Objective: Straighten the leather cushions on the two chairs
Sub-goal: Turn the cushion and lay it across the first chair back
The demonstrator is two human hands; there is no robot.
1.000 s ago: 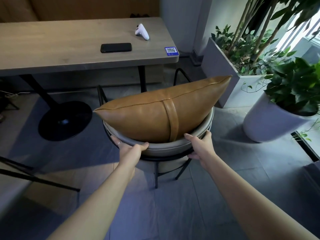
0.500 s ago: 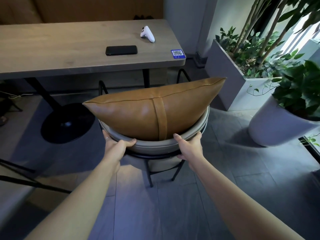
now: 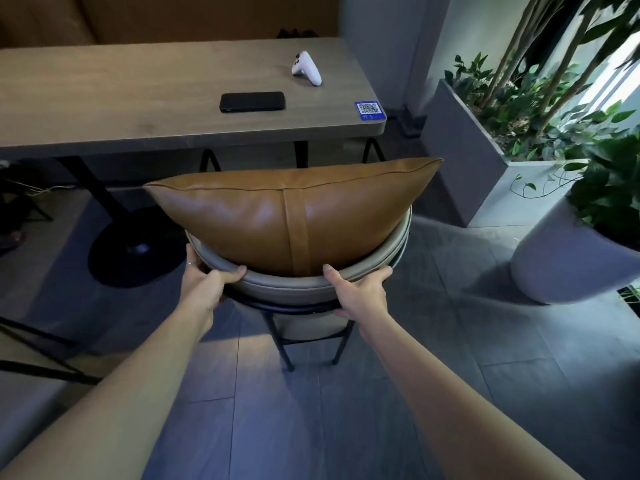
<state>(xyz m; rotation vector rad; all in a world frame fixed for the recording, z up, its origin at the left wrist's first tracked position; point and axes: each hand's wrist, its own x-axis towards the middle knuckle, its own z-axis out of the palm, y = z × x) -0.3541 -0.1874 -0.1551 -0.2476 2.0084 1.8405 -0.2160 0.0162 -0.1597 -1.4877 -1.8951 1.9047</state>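
Observation:
A tan leather cushion [image 3: 270,216] with a vertical strap down its middle stands upright against the curved grey backrest [image 3: 284,284] of a black-framed chair. The chair faces a wooden table [image 3: 138,98]. My left hand [image 3: 204,282] grips the backrest's rim on the left, thumb over the top edge. My right hand [image 3: 360,289] grips the rim on the right, thumb up by the strap's lower end. The cushion's right corner sits slightly higher than its left. Only this one chair is in view.
On the table lie a black phone [image 3: 252,101], a white controller [image 3: 306,68] and a blue QR sticker [image 3: 367,109]. A rectangular planter [image 3: 460,161] and a round pot [image 3: 561,258] stand to the right. The table's black round base [image 3: 135,251] is left of the chair.
The chair with its cushion has turned and shifted toward the table, its top edge now more level. Both hands stayed on the backrest rim.

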